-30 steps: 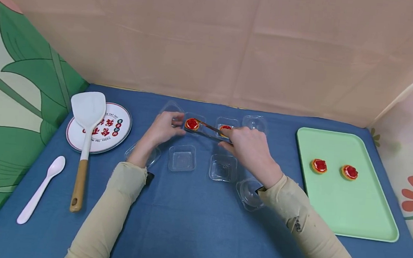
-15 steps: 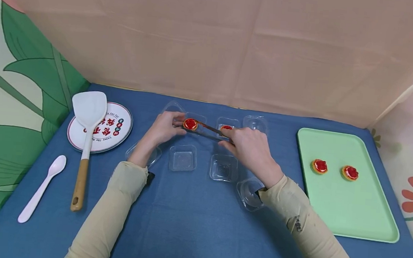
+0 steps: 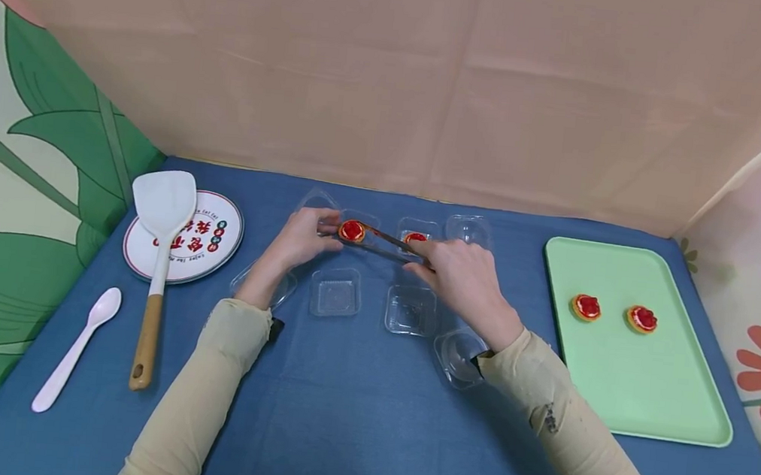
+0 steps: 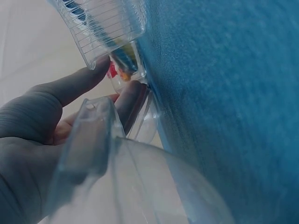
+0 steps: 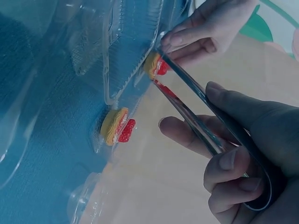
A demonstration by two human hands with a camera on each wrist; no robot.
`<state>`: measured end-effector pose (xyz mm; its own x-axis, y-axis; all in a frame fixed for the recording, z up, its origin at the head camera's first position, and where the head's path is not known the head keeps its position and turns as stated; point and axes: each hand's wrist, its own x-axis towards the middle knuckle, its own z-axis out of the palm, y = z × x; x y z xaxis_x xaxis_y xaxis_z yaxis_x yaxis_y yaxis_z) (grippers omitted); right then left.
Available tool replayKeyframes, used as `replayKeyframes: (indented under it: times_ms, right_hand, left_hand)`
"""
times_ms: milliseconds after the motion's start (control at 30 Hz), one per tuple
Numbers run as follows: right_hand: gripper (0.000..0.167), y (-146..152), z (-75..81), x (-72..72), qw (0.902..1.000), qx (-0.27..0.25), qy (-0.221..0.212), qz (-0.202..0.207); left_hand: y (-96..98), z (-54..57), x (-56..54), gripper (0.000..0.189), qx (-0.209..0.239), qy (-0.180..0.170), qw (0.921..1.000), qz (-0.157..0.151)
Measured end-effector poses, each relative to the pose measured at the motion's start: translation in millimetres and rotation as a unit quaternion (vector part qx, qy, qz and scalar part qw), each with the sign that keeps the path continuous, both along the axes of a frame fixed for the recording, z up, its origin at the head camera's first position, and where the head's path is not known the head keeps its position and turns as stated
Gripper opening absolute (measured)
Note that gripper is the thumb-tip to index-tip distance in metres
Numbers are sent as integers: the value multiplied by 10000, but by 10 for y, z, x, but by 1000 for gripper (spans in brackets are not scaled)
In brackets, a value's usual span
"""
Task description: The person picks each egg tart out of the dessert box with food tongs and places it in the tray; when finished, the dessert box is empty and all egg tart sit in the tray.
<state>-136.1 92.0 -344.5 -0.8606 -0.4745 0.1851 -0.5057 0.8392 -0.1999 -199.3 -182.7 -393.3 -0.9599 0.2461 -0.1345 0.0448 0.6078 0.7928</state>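
In the head view, my right hand [image 3: 462,271] grips metal tongs [image 3: 382,253], with their arms reaching left. The tips straddle a small red-topped tart [image 3: 352,230] at the back-left clear plastic box [image 3: 360,217]. My left hand [image 3: 300,236] is at that box's left side, thumb and fingers at its edge. The left wrist view shows the thumb [image 4: 93,74] and a finger either side of the box edge. A second tart [image 5: 114,126] sits in the neighbouring box, partly covered by the right hand in the head view.
Two more clear boxes [image 3: 336,292] stand in front, with open lids [image 3: 461,358] around them. A green tray [image 3: 652,397] with two tarts [image 3: 586,307] lies right. At left are plates [image 3: 216,257], a white spatula [image 3: 162,233] lying across them, and a white spoon [image 3: 75,350].
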Motion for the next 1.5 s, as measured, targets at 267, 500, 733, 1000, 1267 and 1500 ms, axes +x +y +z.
replayKeyframes:
  times_ms: [267, 500, 733, 1000, 1267, 1500]
  right_hand:
    - [30, 81, 57, 76, 9996, -206, -47, -198]
    - [35, 145, 97, 140, 9994, -194, -95, -261]
    - [38, 194, 124, 230, 9989, -243, -106, -384]
    - [38, 255, 139, 302, 9984, -370, -123, -402]
    - [39, 346, 152, 374, 9978, -336, -149, -543]
    - [38, 455, 162, 454, 9971, -418, -60, -635]
  left_hand:
    - [17, -10, -10, 60, -61, 30, 10000, -29]
    - [13, -14, -14, 59, -95, 63, 9999, -48]
    - [1, -32, -24, 60, -96, 85, 9999, -55]
    - [-13, -43, -20, 61, -30, 103, 9999, -57]
    - [-15, -50, -24, 61, -32, 94, 9999, -78]
    - [-14, -35, -20, 61, 15, 29, 10000, -11]
